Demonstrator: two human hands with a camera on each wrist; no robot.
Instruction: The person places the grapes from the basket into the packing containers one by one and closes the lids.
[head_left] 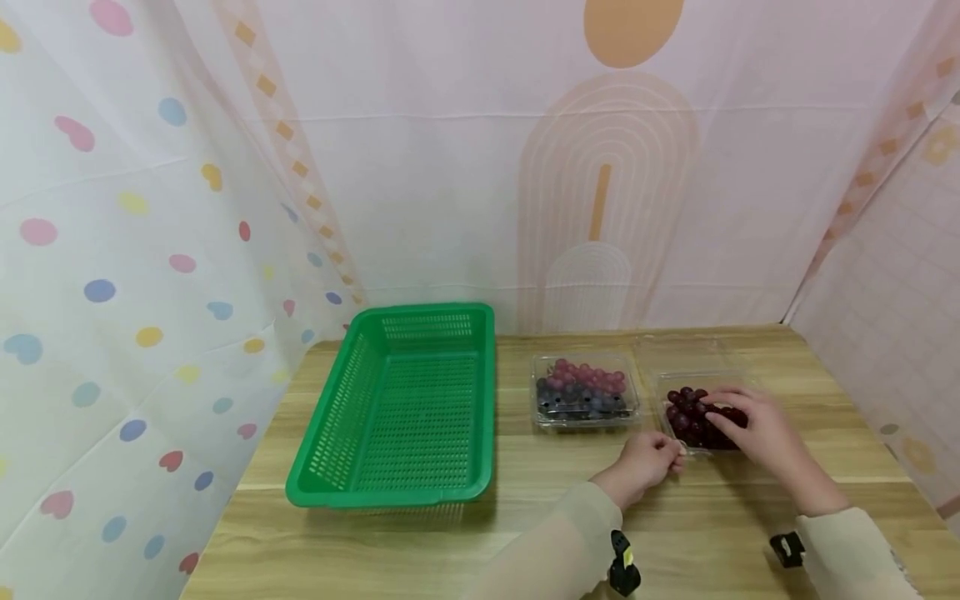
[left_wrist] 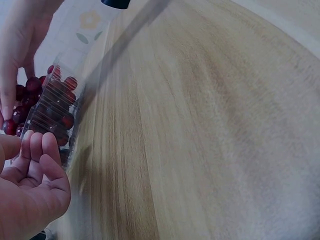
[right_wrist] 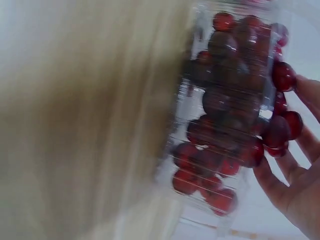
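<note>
Dark red grapes (head_left: 684, 415) fill a clear plastic box (right_wrist: 192, 107), whose lid (head_left: 686, 354) lies folded back behind it. My right hand (head_left: 761, 427) reaches in from the right and grips grapes at the top of the pile; thumb and fingertips (right_wrist: 272, 177) lie around them in the right wrist view. At the box's front left corner, my left hand (head_left: 647, 464) pinches the rim between thumb and index finger. Its other fingers (left_wrist: 37, 145) are curled beside the box wall in the left wrist view.
A closed clear box (head_left: 585, 392) with red and dark grapes stands left of the open one. Farther left is a green slotted basket (head_left: 487, 400). All stand on a wooden table (head_left: 525, 508) with patterned curtains (head_left: 450, 167) behind and at the sides.
</note>
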